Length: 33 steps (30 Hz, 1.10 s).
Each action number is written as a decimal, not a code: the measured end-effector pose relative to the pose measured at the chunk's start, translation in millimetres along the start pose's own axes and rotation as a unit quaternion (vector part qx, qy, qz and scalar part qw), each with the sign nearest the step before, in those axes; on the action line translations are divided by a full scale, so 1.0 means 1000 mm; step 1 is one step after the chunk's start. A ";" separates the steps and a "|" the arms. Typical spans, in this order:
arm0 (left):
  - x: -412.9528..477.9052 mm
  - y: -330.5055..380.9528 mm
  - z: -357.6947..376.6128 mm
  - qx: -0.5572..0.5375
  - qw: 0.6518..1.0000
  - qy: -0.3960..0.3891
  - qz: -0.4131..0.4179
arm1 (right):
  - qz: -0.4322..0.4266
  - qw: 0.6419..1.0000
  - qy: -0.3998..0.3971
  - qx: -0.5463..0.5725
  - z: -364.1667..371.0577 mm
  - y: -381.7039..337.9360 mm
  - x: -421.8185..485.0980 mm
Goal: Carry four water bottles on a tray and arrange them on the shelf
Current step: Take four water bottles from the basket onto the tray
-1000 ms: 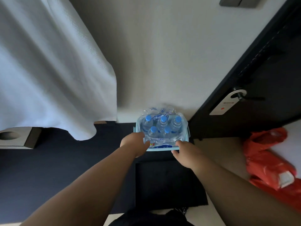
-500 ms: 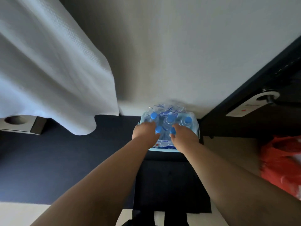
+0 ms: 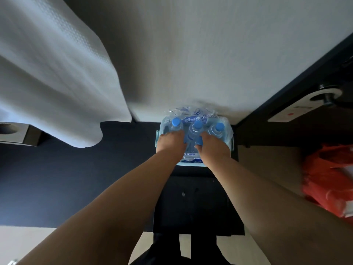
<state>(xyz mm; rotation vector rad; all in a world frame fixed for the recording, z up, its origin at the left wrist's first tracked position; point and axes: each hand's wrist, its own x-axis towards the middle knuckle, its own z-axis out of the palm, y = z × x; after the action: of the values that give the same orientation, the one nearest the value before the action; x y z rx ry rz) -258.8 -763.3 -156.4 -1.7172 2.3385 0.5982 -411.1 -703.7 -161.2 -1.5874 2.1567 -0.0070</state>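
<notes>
A light-blue tray (image 3: 191, 164) sits on the floor against the white wall. It holds a torn plastic-wrapped pack of water bottles (image 3: 197, 129) with blue caps. Three caps of the back row show. My left hand (image 3: 170, 144) lies over the front-left bottle with its fingers curled down around the top. My right hand (image 3: 213, 148) is curled the same way over the front-right bottle. A blue cap peeks out between the two hands. The front bottles are mostly hidden under my hands.
A white curtain (image 3: 57, 83) hangs at the left, above a grey box (image 3: 17, 133). At the right is a dark door with a white hanger tag (image 3: 290, 114), and an orange bag (image 3: 328, 180) lies below it. A black mat (image 3: 196, 205) lies before the tray.
Both hands left the tray's front rim and moved forward onto the front bottles, closing over their tops. The view has come closer to the tray.
</notes>
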 end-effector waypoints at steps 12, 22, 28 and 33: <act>-0.032 -0.002 -0.024 -0.131 0.991 0.025 -0.006 | -0.026 0.997 0.074 0.027 -0.034 -0.006 -0.034; -0.081 0.011 -0.082 -0.204 0.971 0.118 0.046 | -0.057 0.981 0.151 0.103 -0.085 -0.016 -0.076; -0.116 0.016 -0.119 -0.236 0.950 0.183 0.087 | -0.092 0.961 0.220 0.141 -0.116 -0.024 -0.103; -0.140 0.016 -0.133 -0.251 0.941 0.200 0.105 | -0.091 0.956 0.237 0.148 -0.131 -0.033 -0.124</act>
<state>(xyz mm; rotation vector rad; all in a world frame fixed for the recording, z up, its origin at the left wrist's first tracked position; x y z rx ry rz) -217.5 -692.7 19.3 -1.9540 2.8685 1.0464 -400.4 -636.4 9.0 -1.7185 2.1954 -0.8085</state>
